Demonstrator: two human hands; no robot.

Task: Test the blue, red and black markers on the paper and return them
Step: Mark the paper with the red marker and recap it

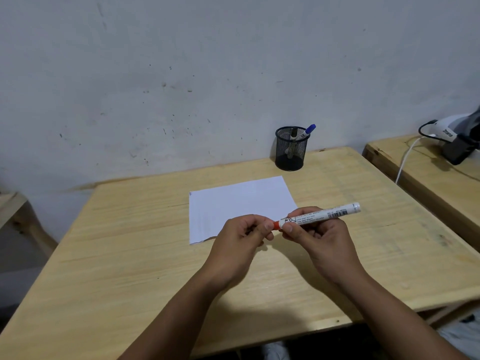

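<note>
a: red marker (320,216) held level above the near edge of the paper (240,206), both hands on it. right hand (318,236) wraps the white barrel, thumb and forefinger pinching it just behind the cap. left hand (242,236) has its fingertips (267,226) pressed together on the red cap (276,224).

b: cap on or off?

a: on, as far as i can see; no gap shows between cap and barrel. cannot tell whether it is being pulled off or pushed home.

b: progress?

a: hard to judge. paper looks blank from here, no clear strokes, only a faint mark at its far left corner, too small to read. blue marker (309,130) and a dark-capped one, probably the black marker (294,133), stand in the mesh cup (289,149), well beyond the fingers. my guess: red is mid-test, black still to do, blue unclear.

b: anything in the way?

a: nothing between the fingers and the paper, nor on the table (130,242) toward the cup. off to the right of the right hand, on a second table (420,175), sit a white cable (405,162) and a dark device (457,149), well apart.
</note>
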